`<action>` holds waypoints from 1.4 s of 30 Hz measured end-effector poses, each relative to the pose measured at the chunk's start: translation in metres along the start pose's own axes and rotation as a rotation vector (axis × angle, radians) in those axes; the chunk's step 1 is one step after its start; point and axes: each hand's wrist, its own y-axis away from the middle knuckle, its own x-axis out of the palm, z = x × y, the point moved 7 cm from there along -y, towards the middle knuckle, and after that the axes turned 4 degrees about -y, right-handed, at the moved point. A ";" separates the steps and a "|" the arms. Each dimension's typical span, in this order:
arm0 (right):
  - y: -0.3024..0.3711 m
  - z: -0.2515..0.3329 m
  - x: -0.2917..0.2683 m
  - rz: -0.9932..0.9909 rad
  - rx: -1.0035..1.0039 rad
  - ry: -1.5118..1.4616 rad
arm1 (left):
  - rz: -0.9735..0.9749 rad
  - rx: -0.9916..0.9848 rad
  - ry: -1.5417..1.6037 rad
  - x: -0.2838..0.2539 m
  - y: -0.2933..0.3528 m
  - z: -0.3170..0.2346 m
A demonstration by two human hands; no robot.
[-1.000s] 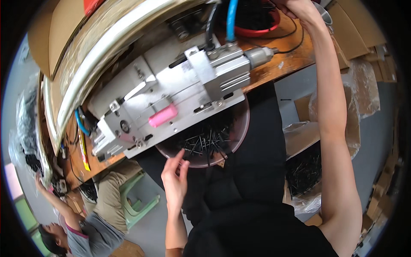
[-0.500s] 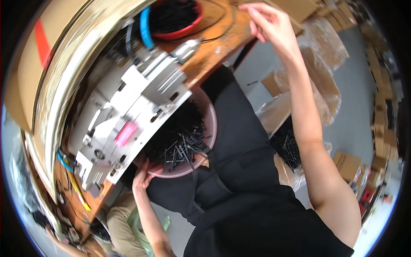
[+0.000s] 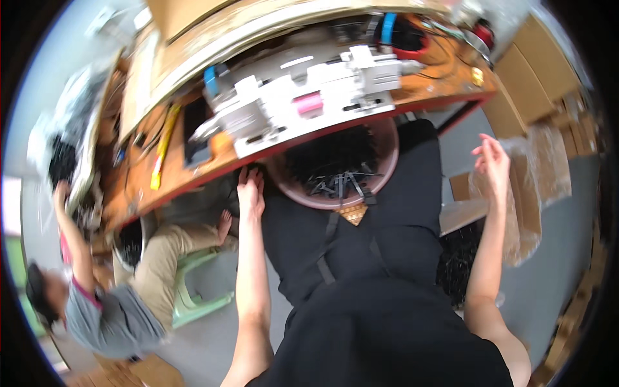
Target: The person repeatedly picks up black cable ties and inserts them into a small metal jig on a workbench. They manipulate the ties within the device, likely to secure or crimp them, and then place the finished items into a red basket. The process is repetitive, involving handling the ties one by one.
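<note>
My left hand (image 3: pixel 251 193) is by the front edge of the bench, just left of a pink basin (image 3: pixel 281 186). Its fingers are stretched forward and apart, and no thing shows in them. The basin rests at my lap, partly under the bench, and holds a heap of thin black pieces (image 3: pixel 335 158). Out to the right of the bench, my right hand (image 3: pixel 493 162) hangs in the air with loosely spread fingers and nothing visible in it. Above the basin, a white metal fixture (image 3: pixel 322 90) with a pink block (image 3: pixel 307 104) stands on the bench.
The wooden bench (image 3: pixel 138 188) carries a yellow cutter-like tool (image 3: pixel 165 145) and a red bowl (image 3: pixel 412 53) of black pieces. At left a co-worker (image 3: pixel 119 316) sits by a green stool (image 3: pixel 187 306). An opened carton (image 3: pixel 529 206) with plastic lining stands right; black pieces (image 3: pixel 459 261) lie beside my leg.
The view has swung, so the bench now runs more level. My left hand has come off the basin's rim. My right hand has moved from over the bench corner to beyond its right end.
</note>
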 end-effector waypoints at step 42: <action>-0.121 0.015 0.080 -0.375 -0.303 0.604 | -1.031 0.075 0.217 -0.025 0.058 -0.172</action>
